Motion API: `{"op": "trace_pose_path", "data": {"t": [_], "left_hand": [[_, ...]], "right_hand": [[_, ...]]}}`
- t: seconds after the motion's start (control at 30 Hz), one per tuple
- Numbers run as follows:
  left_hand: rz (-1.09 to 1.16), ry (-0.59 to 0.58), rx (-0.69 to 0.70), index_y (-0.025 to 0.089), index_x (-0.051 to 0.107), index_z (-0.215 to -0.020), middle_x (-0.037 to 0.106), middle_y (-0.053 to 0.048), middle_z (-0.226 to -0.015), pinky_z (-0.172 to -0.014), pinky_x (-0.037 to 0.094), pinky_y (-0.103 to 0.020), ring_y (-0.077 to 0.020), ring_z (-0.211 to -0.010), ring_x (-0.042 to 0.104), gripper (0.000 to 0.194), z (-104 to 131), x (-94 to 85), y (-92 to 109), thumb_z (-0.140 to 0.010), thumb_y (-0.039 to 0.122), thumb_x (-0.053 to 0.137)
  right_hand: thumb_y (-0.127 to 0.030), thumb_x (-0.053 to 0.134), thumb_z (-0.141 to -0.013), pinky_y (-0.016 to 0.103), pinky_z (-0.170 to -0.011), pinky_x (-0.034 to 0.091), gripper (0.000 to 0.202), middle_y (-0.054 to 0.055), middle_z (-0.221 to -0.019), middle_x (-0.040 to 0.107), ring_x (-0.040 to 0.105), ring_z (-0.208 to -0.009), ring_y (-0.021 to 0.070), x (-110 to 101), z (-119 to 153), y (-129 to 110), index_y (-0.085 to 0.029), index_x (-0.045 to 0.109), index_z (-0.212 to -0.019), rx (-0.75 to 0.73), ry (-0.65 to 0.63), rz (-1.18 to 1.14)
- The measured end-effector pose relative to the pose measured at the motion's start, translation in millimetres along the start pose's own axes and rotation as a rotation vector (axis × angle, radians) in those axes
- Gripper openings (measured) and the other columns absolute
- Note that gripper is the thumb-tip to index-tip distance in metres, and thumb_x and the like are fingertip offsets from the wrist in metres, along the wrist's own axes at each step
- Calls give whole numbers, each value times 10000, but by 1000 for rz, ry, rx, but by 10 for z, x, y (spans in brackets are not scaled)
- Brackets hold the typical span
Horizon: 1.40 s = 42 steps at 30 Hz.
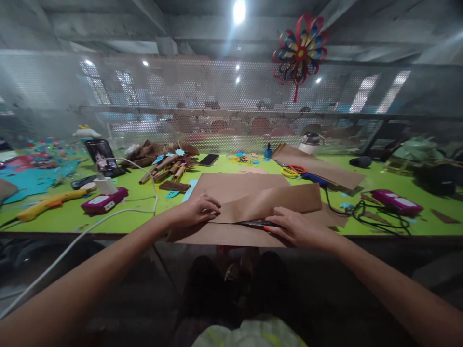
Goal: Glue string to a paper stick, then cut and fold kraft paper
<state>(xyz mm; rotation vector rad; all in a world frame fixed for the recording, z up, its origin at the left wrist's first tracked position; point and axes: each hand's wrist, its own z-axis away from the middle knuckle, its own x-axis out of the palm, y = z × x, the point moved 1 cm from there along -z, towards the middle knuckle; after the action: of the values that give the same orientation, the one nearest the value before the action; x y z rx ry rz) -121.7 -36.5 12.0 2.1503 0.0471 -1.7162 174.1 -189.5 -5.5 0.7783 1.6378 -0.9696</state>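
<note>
A large brown paper sheet (pixel 235 234) lies at the table's front edge, with a curled flap (pixel 267 200) raised across it. My left hand (pixel 200 210) rests at the left end of the flap, fingers slightly bent and apart, holding nothing. On the right, my right hand (pixel 294 226) is closed around a dark, narrow, blade-like tool (pixel 253 223) that points left along the flap's lower edge. Red shows by the fingertips; the tool's handle is hidden under the hand.
Scissors with yellow and red handles (pixel 293 171) lie behind the paper. Brown rolls (pixel 177 168) and a phone (pixel 209 159) are farther back. Left are a yellow glue gun (pixel 54 202), a purple box (pixel 104 200) and a white cable; right, another purple box (pixel 397 201) and black cord.
</note>
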Motion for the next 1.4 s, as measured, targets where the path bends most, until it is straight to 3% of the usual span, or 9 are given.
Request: {"op": "trace_pose_path", "data": {"t": [0.17,0.37,0.57,0.9,1.2,1.4], "left_hand": [[16,-12,-61,232,700,-1083,622,-95,-1204,-989,391,-351,-193,-1101,567,256,42,38,-144,-925,317,517],[32,5,-102,259,664,-1170,578,-90,-1284,-1052,340,-404,-214,-1187,512,297,92,81,-168,-935,334,498],[37,22,-93,269,657,-1185,569,-90,-1291,-1067,313,-434,-230,-1202,494,315,97,116,-189,-938,366,488],[15,24,-91,278,651,-1186,568,-78,-1296,-1091,259,-461,-222,-1211,483,297,102,152,-219,-930,308,504],[62,30,-101,267,667,-1167,575,-94,-1281,-1082,293,-462,-226,-1189,510,294,109,126,-174,-932,335,503],[77,33,-114,290,664,-1169,580,-83,-1278,-1089,279,-469,-226,-1196,509,289,111,127,-163,-934,335,502]], "right_hand": [[-422,366,-986,317,-758,437,393,95,-936,554,534,-856,206,25,-52,-90,-195,644,-1146,-13,27,17],[-380,371,-992,324,-769,432,371,108,-964,568,533,-884,213,97,-210,-225,-169,631,-1151,-50,57,52],[-396,345,-1000,308,-748,422,407,106,-930,564,521,-854,199,155,-377,-297,-133,656,-976,-67,67,103],[-366,363,-999,302,-740,410,356,92,-953,571,524,-848,187,111,-268,-379,-149,645,-995,-37,38,61],[-365,371,-994,311,-737,415,370,106,-935,587,534,-861,203,173,-526,-488,-131,658,-986,-60,52,79],[-353,378,-992,315,-747,429,351,112,-943,595,544,-876,211,175,-455,-514,-139,656,-969,-80,50,28]]}}
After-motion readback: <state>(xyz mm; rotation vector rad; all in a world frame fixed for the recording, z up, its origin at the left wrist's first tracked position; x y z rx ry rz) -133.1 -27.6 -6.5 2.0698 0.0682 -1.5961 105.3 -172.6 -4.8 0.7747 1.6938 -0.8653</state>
